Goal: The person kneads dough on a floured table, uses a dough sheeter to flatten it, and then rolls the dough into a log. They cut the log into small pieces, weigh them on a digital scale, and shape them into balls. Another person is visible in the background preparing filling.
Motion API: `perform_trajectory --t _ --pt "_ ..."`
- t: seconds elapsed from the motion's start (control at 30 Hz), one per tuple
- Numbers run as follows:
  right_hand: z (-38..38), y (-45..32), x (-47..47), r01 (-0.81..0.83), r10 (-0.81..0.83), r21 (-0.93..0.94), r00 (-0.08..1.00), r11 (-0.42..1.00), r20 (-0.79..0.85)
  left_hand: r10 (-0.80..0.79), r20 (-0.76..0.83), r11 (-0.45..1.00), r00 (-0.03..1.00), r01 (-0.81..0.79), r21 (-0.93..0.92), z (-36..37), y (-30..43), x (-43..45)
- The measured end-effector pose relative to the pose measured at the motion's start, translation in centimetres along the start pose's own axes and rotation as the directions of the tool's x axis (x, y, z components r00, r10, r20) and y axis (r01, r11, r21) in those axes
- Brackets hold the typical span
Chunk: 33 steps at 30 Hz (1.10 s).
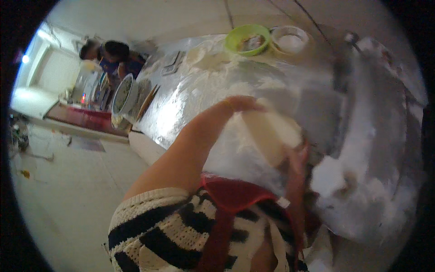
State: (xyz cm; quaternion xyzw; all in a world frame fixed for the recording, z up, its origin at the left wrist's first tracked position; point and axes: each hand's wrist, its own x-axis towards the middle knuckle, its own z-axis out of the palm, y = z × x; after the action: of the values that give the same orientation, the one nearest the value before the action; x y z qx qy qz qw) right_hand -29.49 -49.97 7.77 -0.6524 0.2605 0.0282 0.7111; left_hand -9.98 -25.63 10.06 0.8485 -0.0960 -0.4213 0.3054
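A flat, pale sheet of dough (283,125) stretches between my two hands above a floury metal worktop (234,149). My left hand (249,103) grips its far end, though the fingers are partly hidden. The near end is in my right hand (298,157), blurred by motion. A tan band below the sheet could be its shadow or another part of it; I cannot tell which. Loose flour (234,86) is spread over the worktop around my hands.
A green bowl (232,40) with unclear contents stands at the back beside a white container (292,39). To the left are a large basin (124,95) and a wooden rolling pin or board (148,102). Two people (117,56) are beyond it. A white lump (326,176) lies to the right.
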Motion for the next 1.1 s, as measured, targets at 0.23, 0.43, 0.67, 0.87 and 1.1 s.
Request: perform_trajectory --t 0.23,0.43,0.67,0.87,1.1 --pt "3.4 0.7 1.4 0.172 -0.163 0.064 0.979 0.983 -0.120 0.280 -0.110 0.816 0.954 -0.296 -0.496 1.5 -1.5 -1.1" --pt "8.4 -3.8 -3.8 0.335 -0.389 -0.259 0.901 0.906 -0.194 0.283 -0.431 0.659 0.857 -0.500 -0.562 3.0 -6.7 -4.8" --pt "24.0 -8.7 -10.3 0.509 -0.618 -0.518 0.784 0.688 -0.051 0.269 -0.519 0.444 0.812 -0.582 -0.681 -5.8 -19.5 -15.6" --pt "39.3 -8.0 -5.1 0.332 -0.335 0.055 0.940 0.942 0.067 0.222 -0.644 0.544 0.732 -0.641 -0.541 -19.8 -29.6 -22.7" --pt "52.1 -1.9 6.5 0.205 -0.153 -0.671 0.979 0.713 0.137 -0.027 -0.594 0.690 0.804 -0.415 -0.593 -25.6 -40.0 -15.8"
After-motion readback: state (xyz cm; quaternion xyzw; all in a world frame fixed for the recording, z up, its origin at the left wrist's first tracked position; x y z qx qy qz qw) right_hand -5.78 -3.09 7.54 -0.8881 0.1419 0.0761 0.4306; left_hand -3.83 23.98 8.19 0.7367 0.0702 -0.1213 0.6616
